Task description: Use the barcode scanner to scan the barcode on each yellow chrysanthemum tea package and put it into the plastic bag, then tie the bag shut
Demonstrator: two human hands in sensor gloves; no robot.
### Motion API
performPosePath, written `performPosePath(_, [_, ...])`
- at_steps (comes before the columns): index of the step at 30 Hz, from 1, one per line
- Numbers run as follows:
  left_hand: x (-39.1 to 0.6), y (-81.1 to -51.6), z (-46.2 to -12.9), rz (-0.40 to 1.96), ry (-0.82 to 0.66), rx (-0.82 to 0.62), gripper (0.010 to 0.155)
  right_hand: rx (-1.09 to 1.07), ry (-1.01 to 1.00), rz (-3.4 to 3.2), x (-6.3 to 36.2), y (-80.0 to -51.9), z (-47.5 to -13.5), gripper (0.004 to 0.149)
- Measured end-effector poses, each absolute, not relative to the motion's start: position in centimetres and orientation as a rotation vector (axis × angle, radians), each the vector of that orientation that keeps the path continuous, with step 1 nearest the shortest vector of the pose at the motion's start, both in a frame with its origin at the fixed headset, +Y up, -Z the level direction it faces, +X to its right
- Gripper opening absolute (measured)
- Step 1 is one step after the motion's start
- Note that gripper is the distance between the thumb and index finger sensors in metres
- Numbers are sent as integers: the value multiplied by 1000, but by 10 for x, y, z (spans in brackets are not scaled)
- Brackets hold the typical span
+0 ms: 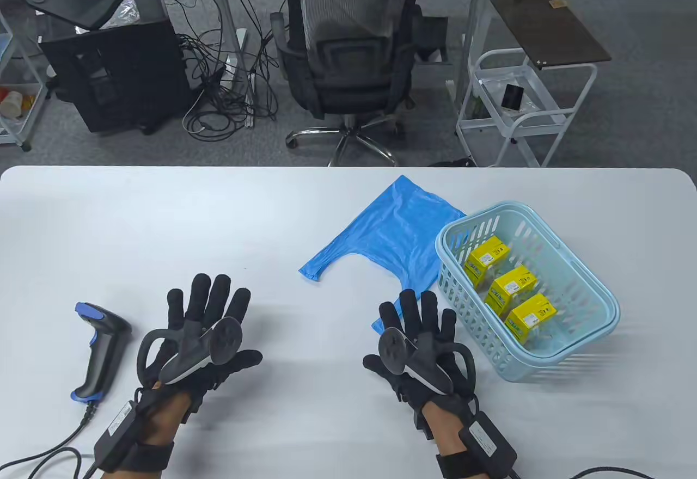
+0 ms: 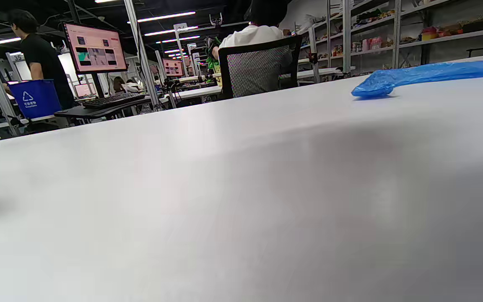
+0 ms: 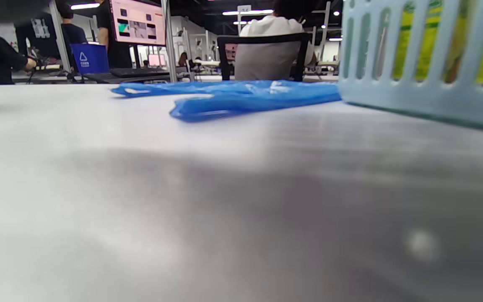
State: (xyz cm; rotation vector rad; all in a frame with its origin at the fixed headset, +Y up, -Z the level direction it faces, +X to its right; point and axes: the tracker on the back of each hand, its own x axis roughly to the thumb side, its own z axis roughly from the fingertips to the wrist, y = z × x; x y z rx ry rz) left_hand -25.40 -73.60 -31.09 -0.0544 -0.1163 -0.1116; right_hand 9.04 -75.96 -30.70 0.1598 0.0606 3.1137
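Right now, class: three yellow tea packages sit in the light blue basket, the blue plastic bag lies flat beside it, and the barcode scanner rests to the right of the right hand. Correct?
One detail is wrong. The table view shows the barcode scanner lying to the left of the left hand, not right of the right hand. The three tea packages in the basket and the flat bag stand as stated.

There are three yellow tea packages: one (image 1: 487,260), a second (image 1: 512,286) and a third (image 1: 530,317), all inside one light blue basket (image 1: 591,332) at the right of the frame. One blue plastic bag (image 1: 395,239) lies on the surface (image 1: 163,228). One barcode scanner (image 1: 99,349) lies at lower left. Two gloved hands are there, left (image 1: 204,332) and right (image 1: 422,345).
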Motion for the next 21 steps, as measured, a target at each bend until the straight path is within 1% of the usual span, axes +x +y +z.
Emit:
performPosePath(11, [-269,-731,-310,-20,-62,-34,105,194,37,3136,88,-757,-306,92])
performPosePath(16, [-264,-730,-308,-80,-53,-3,105,206,55,3140,86,-758,-307,92])
performPosePath(21, [-262,-734,-307,-118,-67,-32,104,212,64,3153,86,-758,-306,92])
